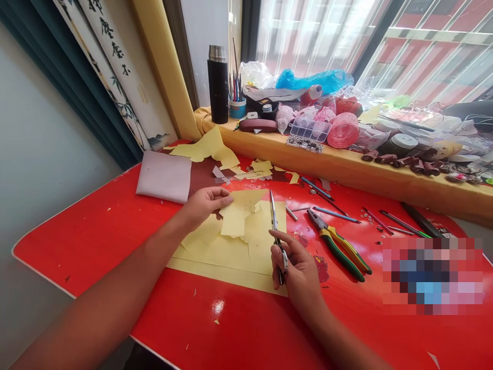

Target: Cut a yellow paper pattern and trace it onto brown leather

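Fingers of the right hand (298, 275) close in a narrow grip around a small pair of scissors (273, 218), near the middle of the frame. Its blades seem nearly shut, but from this view I cannot tell exactly. The scissors stand almost upright in the picture: the long axis goes from the handles, low in the hand, up to the tip, which points toward the window (308, 36) and is just above the right part of the sheet. Fingers of the left hand (206, 203) lie flat and together, and they press on the upper left part of a yellow sheet (246, 252). This sheet lies on the red bench (77, 252) in the centre of the frame, with its long axis going left to right and a little down at the right end. It has rough cut edges and a loose flap on top, so the step in hand looks like cutting it. The next move calls for the blades to open and reach one edge. Just right of the sheet lie green and yellow pliers (339, 246), and yellow scraps (204, 146) lie at the upper left of the bench.
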`<state>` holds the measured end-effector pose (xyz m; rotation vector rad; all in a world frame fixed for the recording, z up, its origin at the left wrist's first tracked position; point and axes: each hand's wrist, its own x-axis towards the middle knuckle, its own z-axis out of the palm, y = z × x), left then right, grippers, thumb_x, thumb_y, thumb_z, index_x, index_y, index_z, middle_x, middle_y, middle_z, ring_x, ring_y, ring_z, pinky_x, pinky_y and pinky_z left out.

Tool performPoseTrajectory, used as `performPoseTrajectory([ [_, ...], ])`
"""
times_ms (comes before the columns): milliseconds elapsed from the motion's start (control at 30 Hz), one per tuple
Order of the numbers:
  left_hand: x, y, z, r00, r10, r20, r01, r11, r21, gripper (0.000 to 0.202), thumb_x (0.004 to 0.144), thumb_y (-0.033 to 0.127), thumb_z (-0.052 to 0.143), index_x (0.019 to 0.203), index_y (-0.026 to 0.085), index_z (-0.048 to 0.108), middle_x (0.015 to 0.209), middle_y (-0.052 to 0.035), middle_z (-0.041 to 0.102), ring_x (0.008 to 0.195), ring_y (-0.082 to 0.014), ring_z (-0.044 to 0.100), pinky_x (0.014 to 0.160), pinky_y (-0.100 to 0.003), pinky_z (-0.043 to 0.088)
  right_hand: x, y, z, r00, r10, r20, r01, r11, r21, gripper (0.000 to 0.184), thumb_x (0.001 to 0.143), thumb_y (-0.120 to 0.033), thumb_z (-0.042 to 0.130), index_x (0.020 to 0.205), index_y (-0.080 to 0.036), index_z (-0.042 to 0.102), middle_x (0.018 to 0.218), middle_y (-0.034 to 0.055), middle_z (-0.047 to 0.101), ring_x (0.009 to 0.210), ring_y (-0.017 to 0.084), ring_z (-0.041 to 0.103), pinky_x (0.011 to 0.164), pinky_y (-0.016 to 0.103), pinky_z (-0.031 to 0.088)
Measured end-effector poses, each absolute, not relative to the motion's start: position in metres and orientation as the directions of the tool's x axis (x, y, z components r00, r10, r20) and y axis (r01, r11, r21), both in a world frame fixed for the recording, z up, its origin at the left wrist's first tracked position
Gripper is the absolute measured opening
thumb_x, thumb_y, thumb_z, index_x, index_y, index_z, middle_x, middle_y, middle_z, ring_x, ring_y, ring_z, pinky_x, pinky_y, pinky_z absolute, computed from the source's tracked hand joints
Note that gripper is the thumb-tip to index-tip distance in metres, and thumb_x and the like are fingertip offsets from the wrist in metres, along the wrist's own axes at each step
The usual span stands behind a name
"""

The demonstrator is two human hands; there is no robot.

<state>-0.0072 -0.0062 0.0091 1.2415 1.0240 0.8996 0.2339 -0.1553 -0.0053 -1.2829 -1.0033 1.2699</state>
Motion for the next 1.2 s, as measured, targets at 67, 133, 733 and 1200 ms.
performPoseTrajectory([
  [67,-0.005,-0.01,0.011,0.346,0.929,-0.131,0.014,0.134,0.991,0.041,0.073,0.052,0.092,0.086,0.018,0.072,0.071,0.0019,0.058,0.062,-0.0112,0.053,0.051,-0.023,0.051,0.235,-0.154,-0.007,0.113,0.984,-0.137,-0.096,-0.126,-0.987,0.059,0.089,-0.064,0.078,0.127,-0.02,0.073,0.062,-0.0096,0.048,0.04,0.009,0.049,0.037,0.021,0.046],
  [133,-0.003,-0.014,0.012,0.385,0.912,-0.139,0.027,0.139,0.99,0.04,0.075,0.051,0.091,0.088,0.018,0.073,0.071,0.0023,0.058,0.062,-0.0111,0.054,0.05,-0.021,0.05,0.235,-0.152,-0.009,0.122,0.983,-0.136,-0.094,-0.125,-0.988,0.059,0.089,-0.064,0.079,0.128,-0.02,0.073,0.062,-0.0093,0.05,0.04,0.009,0.049,0.037,0.021,0.046],
  [733,0.012,-0.029,0.012,0.493,0.851,-0.182,0.055,0.179,0.982,0.039,0.078,0.049,0.09,0.087,0.017,0.071,0.074,0.0018,0.058,0.066,-0.0116,0.054,0.05,-0.02,0.049,0.233,-0.15,-0.01,0.111,0.984,-0.14,-0.091,-0.13,-0.987,0.053,0.085,-0.064,0.082,0.112,-0.019,0.075,0.058,-0.0112,0.046,0.036,0.009,0.049,0.036,0.021,0.045],
  [1200,0.017,-0.039,0.013,0.533,0.819,-0.213,0.063,0.213,0.975,0.039,0.082,0.054,0.086,0.088,0.018,0.072,0.075,0.0019,0.059,0.067,-0.0113,0.055,0.053,-0.02,0.048,0.231,-0.15,-0.008,0.084,0.981,-0.174,-0.143,-0.161,-0.977,0.04,0.083,-0.058,0.084,0.088,-0.022,0.068,0.056,-0.0113,0.047,0.034,0.009,0.049,0.032,0.019,0.044],
])
